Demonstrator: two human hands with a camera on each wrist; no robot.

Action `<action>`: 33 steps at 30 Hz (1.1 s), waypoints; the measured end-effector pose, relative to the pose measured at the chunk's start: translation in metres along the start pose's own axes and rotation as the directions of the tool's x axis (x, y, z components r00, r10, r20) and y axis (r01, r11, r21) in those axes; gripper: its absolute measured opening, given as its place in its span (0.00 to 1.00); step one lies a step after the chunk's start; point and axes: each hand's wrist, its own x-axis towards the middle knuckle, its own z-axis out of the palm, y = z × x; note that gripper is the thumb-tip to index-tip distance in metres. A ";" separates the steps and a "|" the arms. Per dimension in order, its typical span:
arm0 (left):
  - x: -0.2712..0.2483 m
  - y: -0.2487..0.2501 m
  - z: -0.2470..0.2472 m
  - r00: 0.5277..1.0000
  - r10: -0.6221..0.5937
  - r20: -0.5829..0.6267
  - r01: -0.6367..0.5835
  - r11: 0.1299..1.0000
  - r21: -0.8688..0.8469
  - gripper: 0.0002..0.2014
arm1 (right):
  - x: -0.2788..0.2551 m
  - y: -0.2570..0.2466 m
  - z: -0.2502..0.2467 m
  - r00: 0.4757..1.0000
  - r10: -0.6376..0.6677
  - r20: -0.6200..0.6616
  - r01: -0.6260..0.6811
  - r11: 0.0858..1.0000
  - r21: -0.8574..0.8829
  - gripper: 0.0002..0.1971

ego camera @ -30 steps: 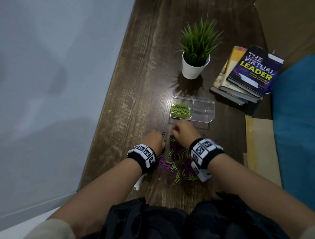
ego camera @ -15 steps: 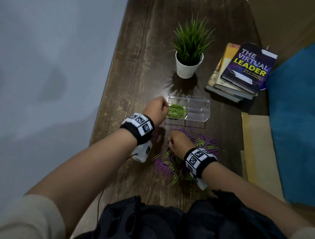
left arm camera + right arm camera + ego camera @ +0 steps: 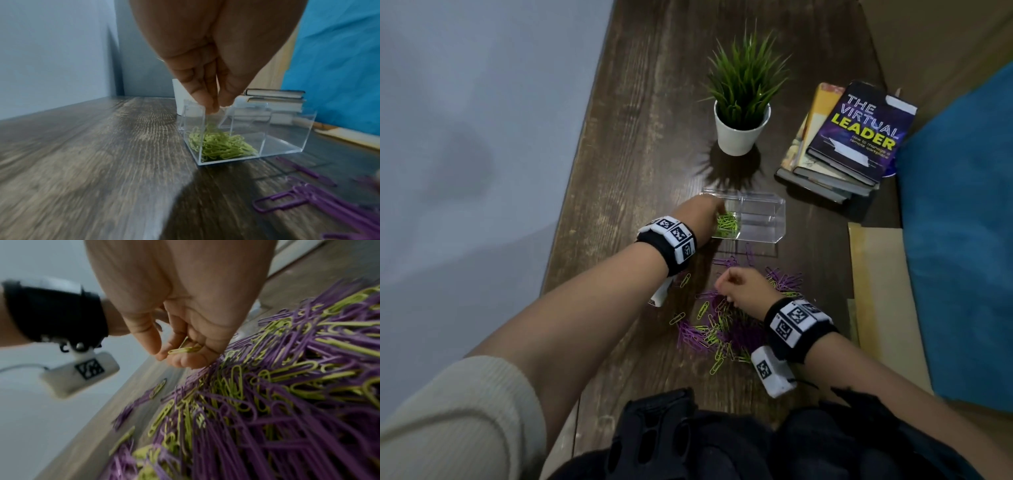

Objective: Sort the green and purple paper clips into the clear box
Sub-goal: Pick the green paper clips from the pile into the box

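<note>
Pretty dim and bluish overall, wrist views smeared with motion blur at the edges, plant [image 3: 743,102] casting a soft shadow toward the camera.

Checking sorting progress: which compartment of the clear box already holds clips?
The compartment under the left hand of the clear box: it holds green clips. The compartment nearer the books is empty.

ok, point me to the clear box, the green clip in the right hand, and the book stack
clear box [image 3: 763,222], head view, front wall of the empty compartment.
green clip [image 3: 185,350], right wrist view, middle of the clip, pinched in the fingers.
book stack [image 3: 859,133], head view, top cover.
</note>
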 end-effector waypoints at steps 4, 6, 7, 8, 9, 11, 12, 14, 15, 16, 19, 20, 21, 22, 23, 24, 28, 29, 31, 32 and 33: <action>-0.038 -0.009 0.006 0.952 -0.096 -0.290 0.031 0.974 -0.223 0.06 | 0.002 -0.001 0.025 0.976 -0.190 0.107 0.218 0.886 -0.410 0.02; -0.062 -0.016 0.017 0.940 -0.210 -0.268 0.141 0.957 -0.254 0.02 | 0.004 0.003 0.034 0.949 -0.264 0.170 0.313 0.757 -0.573 0.05; -0.073 -0.018 0.023 0.940 -0.261 -0.221 0.210 0.951 -0.228 0.01 | 0.004 0.005 0.038 0.939 -0.290 0.187 0.343 0.720 -0.603 0.06; -0.084 -0.020 0.030 0.939 -0.297 -0.172 0.268 0.948 -0.173 0.02 | 0.004 0.006 0.039 0.933 -0.303 0.194 0.356 0.701 -0.617 0.06; -0.093 -0.023 0.038 0.941 -0.313 -0.130 0.300 0.948 -0.108 0.04 | 0.004 0.006 0.041 0.931 -0.307 0.197 0.360 0.691 -0.627 0.07; -0.104 -0.025 0.052 0.951 -0.299 -0.071 0.298 0.954 -0.026 0.07 | 0.005 0.008 0.042 0.927 -0.312 0.208 0.370 0.666 -0.648 0.06; -0.107 -0.027 0.058 0.955 -0.291 -0.054 0.291 0.957 -0.011 0.09 | 0.006 0.009 0.043 0.927 -0.309 0.212 0.369 0.655 -0.660 0.06; -0.107 -0.029 0.065 0.957 -0.287 -0.031 0.287 0.958 0.001 0.10 | 0.007 0.010 0.045 0.932 -0.295 0.212 0.358 0.654 -0.666 0.04; -0.107 -0.029 0.067 0.959 -0.283 -0.020 0.283 0.959 0.000 0.10 | 0.006 0.009 0.045 0.936 -0.289 0.200 0.347 0.673 -0.653 0.04; -0.106 -0.029 0.067 0.962 -0.273 -0.013 0.273 0.962 -0.008 0.09 | 0.005 0.007 0.044 0.943 -0.285 0.174 0.329 0.710 -0.623 0.03; -0.106 -0.026 0.065 0.956 -0.293 -0.012 0.290 0.953 -0.091 0.07 | -0.002 -0.001 0.033 0.977 -0.214 0.015 0.198 0.870 -0.451 0.02; -0.108 -0.026 0.062 0.942 -0.336 -0.018 0.328 0.930 -0.163 0.07 | -0.004 -0.003 0.028 0.985 -0.172 -0.032 0.148 0.918 -0.368 0.02; -0.109 -0.026 0.060 0.920 -0.392 -0.020 0.376 0.893 -0.249 0.05 | -0.007 -0.003 0.023 0.990 -0.125 -0.060 0.105 0.956 -0.273 0.02; -0.112 -0.027 0.059 0.895 -0.445 -0.018 0.412 0.843 -0.345 0.04 | -0.009 -0.004 0.019 0.995 -0.081 -0.065 0.068 0.983 -0.173 0.03; -0.116 -0.028 0.057 0.877 -0.481 -0.003 0.432 0.789 -0.437 0.02 | -0.011 -0.005 0.016 0.998 -0.036 -0.055 0.032 0.997 -0.075 0.05; -0.122 -0.029 0.056 0.869 -0.495 0.017 0.430 0.736 -0.523 0.01 | -0.013 -0.005 0.015 0.999 0.005 -0.043 -0.004 1.000 0.014 0.07; -0.148 -0.034 0.055 0.853 -0.507 0.126 0.415 0.510 -0.753 0.09 | -0.017 -0.005 0.020 0.998 0.063 0.020 -0.064 0.996 0.061 0.12; -0.153 -0.036 0.058 0.850 -0.510 0.134 0.423 0.507 -0.751 0.10 | -0.017 -0.006 0.024 0.998 0.052 0.034 -0.052 0.999 0.002 0.11; -0.160 -0.039 0.063 0.858 -0.498 0.126 0.446 0.601 -0.663 0.10 | -0.016 -0.005 0.033 0.999 0.007 0.042 -0.001 0.992 -0.126 0.07; -0.163 -0.039 0.065 0.875 -0.469 0.116 0.442 0.680 -0.585 0.08 | -0.015 -0.005 0.037 0.999 -0.032 0.031 0.038 0.979 -0.202 0.05; -0.166 -0.039 0.067 0.894 -0.434 0.110 0.427 0.754 -0.498 0.06 | -0.013 -0.004 0.041 0.997 -0.076 0.027 0.080 0.952 -0.296 0.03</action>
